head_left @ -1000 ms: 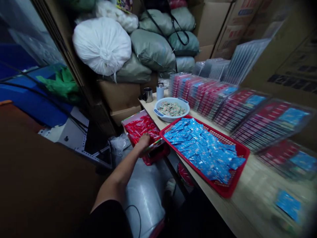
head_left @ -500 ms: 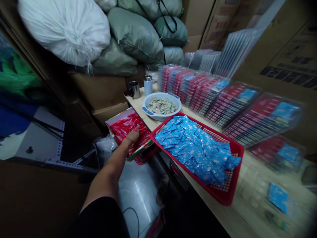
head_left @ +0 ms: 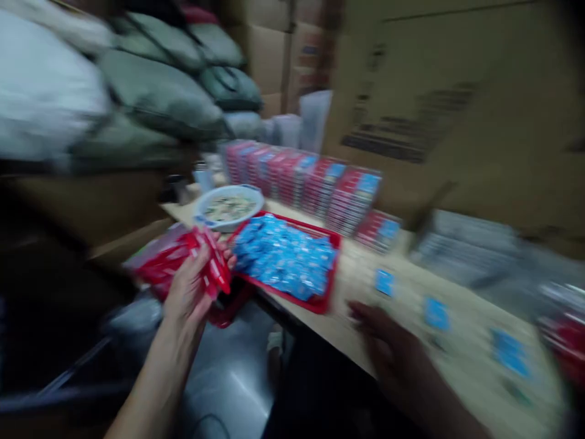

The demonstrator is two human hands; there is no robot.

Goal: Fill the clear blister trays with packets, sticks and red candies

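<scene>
My left hand (head_left: 188, 291) is closed around several slim red pen-like pieces (head_left: 218, 268), raised in front of the red basket's left end. Behind that hand, a box holds a heap of similar red pieces (head_left: 158, 262). The red basket (head_left: 335, 268) on the table is filled with small blue packets (head_left: 286, 256). My right hand (head_left: 388, 347) hovers over the table's front edge, right of the basket; motion blur hides its finger pose. Nearest to it on the tabletop lies a flat blue packet (head_left: 384, 282); more blue packets (head_left: 436, 313) lie farther right.
A pale blue bowl (head_left: 251, 192) of small flat pieces stands behind the basket. Stacked clear cases (head_left: 351, 198) with red and blue contents line the table's back. Clear trays (head_left: 470, 244) are at the right. Sacks (head_left: 159, 91) and a large cardboard box (head_left: 425, 110) rise behind.
My left hand has come up out of the box with red pen-like pieces in it. My right hand has entered the view. The camera has turned right, showing more of the table.
</scene>
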